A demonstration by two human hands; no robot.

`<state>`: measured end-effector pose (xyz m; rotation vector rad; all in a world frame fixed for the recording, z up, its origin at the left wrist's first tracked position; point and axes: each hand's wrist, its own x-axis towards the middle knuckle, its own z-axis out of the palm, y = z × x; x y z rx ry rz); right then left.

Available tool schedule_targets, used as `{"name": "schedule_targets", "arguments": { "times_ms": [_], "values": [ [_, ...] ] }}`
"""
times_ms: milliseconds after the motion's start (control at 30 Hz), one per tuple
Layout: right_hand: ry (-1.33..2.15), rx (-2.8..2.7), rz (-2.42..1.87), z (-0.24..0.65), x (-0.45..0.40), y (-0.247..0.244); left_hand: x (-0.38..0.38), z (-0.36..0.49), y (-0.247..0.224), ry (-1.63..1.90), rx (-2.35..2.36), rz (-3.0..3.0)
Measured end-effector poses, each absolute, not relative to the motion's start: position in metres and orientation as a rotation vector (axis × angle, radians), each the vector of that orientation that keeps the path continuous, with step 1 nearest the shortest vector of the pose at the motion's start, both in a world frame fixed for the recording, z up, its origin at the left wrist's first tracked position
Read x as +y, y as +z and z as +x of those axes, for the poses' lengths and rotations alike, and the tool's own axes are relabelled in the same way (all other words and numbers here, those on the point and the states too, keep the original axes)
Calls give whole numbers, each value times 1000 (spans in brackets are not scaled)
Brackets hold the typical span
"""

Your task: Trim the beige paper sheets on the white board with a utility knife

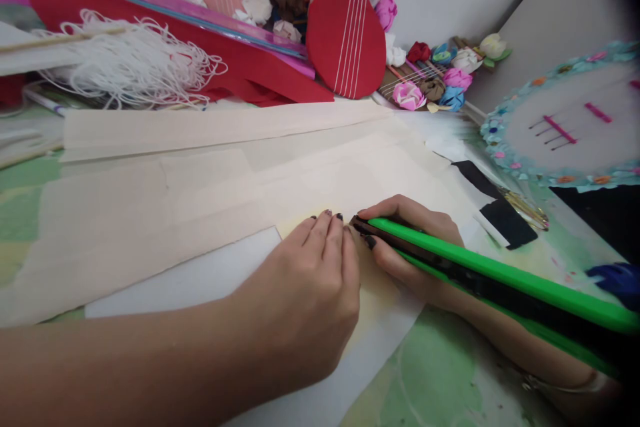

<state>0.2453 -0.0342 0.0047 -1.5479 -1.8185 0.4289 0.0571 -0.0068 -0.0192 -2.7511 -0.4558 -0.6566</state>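
My left hand [320, 280] lies on a pale yellowish sheet [375, 293], its fingers stretched out side by side and pressing down. Beneath that is a white sheet [190, 280]. Close by on the right, my right hand [415, 233] grips a long green and black tool [475, 260]; its exact kind is unclear. The tool's dark tip is just right of my left fingertips, by the edge of a large cream sheet [320, 173] with fold lines. This sheet spreads out beyond both hands.
Behind lie a tangle of white cord [135, 57], red material [250, 77] and a red lute-shaped craft piece [345, 40] with strings. Paper flowers [410, 95] stand at the back. To the right are black strips [507, 221], scissors [527, 207] and a flower-edged oval piece [565, 117].
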Motion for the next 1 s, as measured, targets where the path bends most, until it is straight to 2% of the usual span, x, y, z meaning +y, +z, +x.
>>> {"name": "schedule_targets", "arguments": {
  "times_ms": [1000],
  "values": [
    [414, -1824, -1591, 244, -39, 12, -7, 58, -21, -647, -456, -2760]
  ]
}}
